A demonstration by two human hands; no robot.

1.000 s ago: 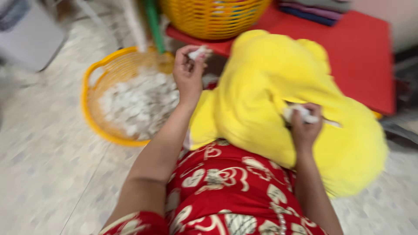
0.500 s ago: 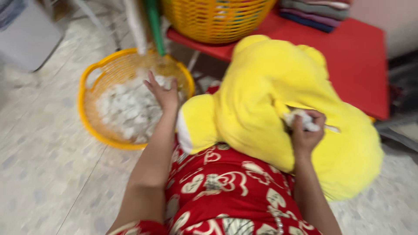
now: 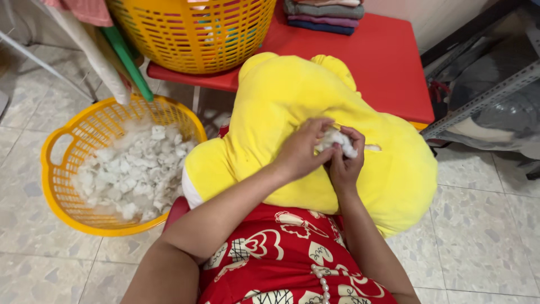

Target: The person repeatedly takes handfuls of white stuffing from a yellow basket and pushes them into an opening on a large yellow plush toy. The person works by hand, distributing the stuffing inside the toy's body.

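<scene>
A: Where is the stuffing?
B: A white tuft of stuffing sits on the yellow plush toy, right at a slit in its fabric. Both hands meet there.
A: How do the grips stand?
B: The left hand pinches the tuft from the left, fingers pressed on it. The right hand pinches it from below and the right.
A: And around them?
B: The toy lies across the lap in the red dress. A yellow basket of loose white stuffing stands on the floor to the left, well apart from the hands. A red desk carries another basket and folded cloths.
</scene>
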